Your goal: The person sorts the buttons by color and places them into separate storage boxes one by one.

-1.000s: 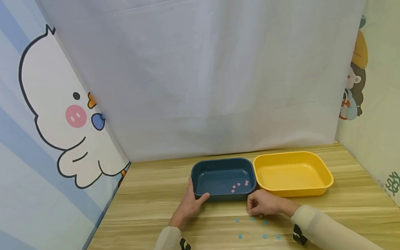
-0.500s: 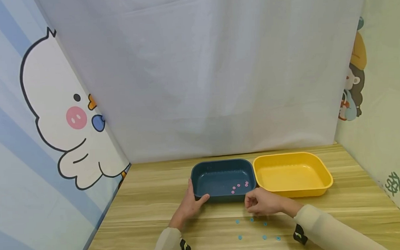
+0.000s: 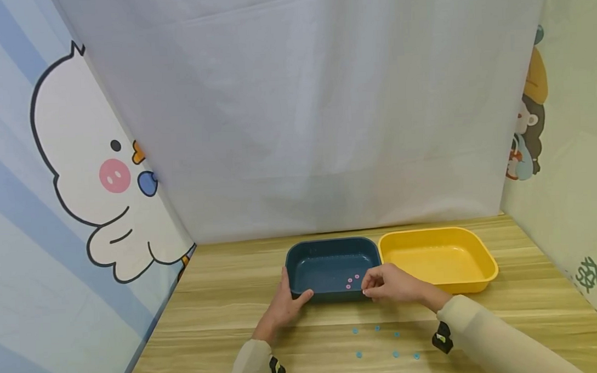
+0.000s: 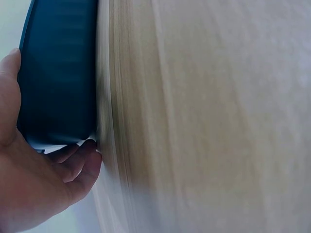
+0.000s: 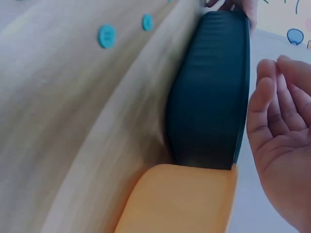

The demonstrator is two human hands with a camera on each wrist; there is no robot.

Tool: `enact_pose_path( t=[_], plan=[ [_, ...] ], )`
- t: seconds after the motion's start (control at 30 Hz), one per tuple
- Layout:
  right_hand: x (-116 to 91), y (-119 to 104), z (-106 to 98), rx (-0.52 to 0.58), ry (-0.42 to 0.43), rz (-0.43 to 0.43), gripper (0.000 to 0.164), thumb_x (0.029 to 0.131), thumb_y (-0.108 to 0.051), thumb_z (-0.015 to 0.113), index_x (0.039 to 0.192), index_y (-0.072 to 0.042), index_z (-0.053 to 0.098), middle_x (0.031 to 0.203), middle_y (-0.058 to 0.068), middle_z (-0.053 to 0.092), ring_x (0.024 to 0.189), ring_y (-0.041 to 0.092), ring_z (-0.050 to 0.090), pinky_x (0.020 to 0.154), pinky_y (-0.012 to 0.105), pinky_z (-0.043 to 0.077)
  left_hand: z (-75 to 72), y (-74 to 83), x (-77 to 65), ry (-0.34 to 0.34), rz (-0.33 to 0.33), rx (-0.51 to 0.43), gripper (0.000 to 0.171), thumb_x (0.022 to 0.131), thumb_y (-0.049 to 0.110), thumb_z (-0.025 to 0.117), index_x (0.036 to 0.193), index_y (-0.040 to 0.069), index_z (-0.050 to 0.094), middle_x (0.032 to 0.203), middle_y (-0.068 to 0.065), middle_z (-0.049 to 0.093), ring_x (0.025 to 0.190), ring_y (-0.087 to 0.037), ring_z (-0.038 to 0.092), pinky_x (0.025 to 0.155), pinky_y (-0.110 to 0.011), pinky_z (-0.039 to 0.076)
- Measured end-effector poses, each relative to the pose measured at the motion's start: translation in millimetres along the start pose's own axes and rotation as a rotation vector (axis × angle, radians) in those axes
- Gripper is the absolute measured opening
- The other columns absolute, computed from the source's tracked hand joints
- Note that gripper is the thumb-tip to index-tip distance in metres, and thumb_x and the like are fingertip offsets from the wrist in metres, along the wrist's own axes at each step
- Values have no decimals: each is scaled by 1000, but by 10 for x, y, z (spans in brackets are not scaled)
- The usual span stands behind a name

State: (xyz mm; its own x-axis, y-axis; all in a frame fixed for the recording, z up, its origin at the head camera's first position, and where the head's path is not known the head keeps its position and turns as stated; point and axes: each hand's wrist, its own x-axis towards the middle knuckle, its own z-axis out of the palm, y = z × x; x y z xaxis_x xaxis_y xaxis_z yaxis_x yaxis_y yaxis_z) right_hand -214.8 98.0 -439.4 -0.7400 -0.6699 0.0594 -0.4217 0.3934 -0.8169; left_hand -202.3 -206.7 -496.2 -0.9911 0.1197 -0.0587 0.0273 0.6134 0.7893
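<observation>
My left hand (image 3: 281,306) holds the left front corner of a dark blue plastic bin (image 3: 327,297), thumb at the front rim and the other fingers along the side. In the left wrist view, those fingers curl at the bin's lower corner. Over the bin's right front rim, my right hand (image 3: 393,283) has thumb and fingertips pinched together, a tiny pale pink button (image 3: 365,292) just showing at the tips. Pink buttons (image 3: 349,281) lie inside the bin near its front; my right hand covers its right front corner. The right wrist view shows the pinching fingers (image 5: 265,90) beside the bin's rim.
A yellow bin (image 3: 436,258) stands against the dark blue one's right side. Several light blue buttons (image 3: 377,328) are scattered on the wooden table (image 3: 208,299) in front. A pale curtain (image 3: 296,126) hangs behind.
My right hand has risen from the table near the blue buttons to the dark blue bin's right front rim, now hiding some pink buttons. My left hand stays at the bin.
</observation>
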Motion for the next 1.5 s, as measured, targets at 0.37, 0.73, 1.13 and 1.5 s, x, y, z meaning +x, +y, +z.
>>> enact_pose_path(
  t=[0.37,0.73,1.13,1.5],
  plan=[
    [181,20,-141,39,144,81,14,92,-11,63,97,3,64,84,16,62,71,27,61,65,40,53,-16,8,8,1,8,11,97,92,41,60,150,1,-6,154,-26,7,138,-42,16,107,-56,20],
    [320,71,-156,-14,131,135,8,92,-5,61,95,-1,66,82,16,63,71,32,59,64,37,52,-15,20,-9,3,13,8,96,92,40,61,150,-1,-4,154,-26,7,138,-42,16,108,-56,20],
    [422,110,-207,-9,77,143,13,91,-6,62,98,5,65,82,17,64,72,36,59,64,34,52,-16,8,-12,0,2,10,97,92,41,61,150,1,-5,154,-24,6,139,-40,16,108,-55,20],
    [481,143,-213,-10,63,136,13,91,-2,60,98,8,64,85,21,64,68,30,60,62,31,52,-18,-3,0,-2,6,1,97,92,42,61,150,1,-6,154,-24,6,139,-40,15,108,-55,20]
  ],
)
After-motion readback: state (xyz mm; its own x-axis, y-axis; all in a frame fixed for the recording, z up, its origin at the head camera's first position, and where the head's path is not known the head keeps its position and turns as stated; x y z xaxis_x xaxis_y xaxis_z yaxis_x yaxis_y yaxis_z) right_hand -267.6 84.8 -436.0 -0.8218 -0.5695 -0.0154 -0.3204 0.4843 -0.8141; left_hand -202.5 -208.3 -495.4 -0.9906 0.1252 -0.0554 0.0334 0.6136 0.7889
